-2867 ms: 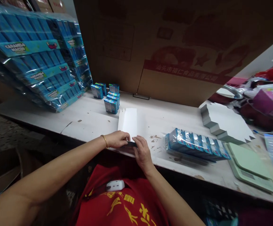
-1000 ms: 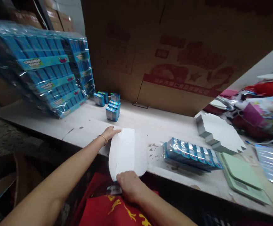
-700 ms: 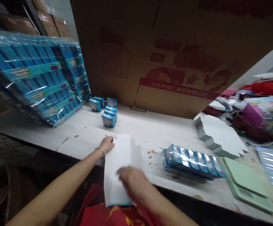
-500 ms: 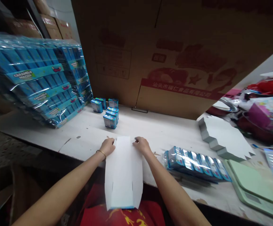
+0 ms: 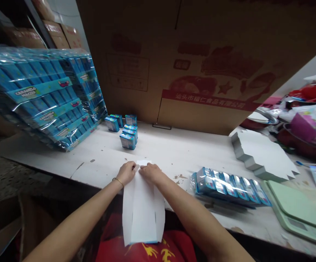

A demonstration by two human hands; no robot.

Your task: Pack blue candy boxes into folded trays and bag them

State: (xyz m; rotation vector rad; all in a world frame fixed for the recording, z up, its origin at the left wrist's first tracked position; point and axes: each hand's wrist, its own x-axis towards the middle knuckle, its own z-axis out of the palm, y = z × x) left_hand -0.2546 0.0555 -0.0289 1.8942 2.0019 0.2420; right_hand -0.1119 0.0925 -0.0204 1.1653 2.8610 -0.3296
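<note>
A long white cardboard blank (image 5: 143, 211) with raised side flaps lies lengthwise in front of me, its near end over the table edge by my red clothing. My left hand (image 5: 127, 172) is closed at its far left corner, pinching the flap there. Across the far end reaches my right hand (image 5: 150, 172), its bent fingers on the cardboard close to the left fingertips; the palm hides part of the right flap. Beyond the blank stand several small blue boxes (image 5: 127, 141). To the right lies a plastic-wrapped row of blue packs (image 5: 228, 187).
A tall stack of wrapped blue display boxes (image 5: 43, 94) stands at the left. Behind the table (image 5: 179, 153) rises a big brown carton (image 5: 201, 69). At the right are a stack of folded white cardboard (image 5: 264, 154), a pale green scale (image 5: 296, 205) and bags (image 5: 313, 123).
My right hand has moved left from the blank's right side across its far end, toward my left hand. My left hand has shifted slightly right and now pinches the corner flap.
</note>
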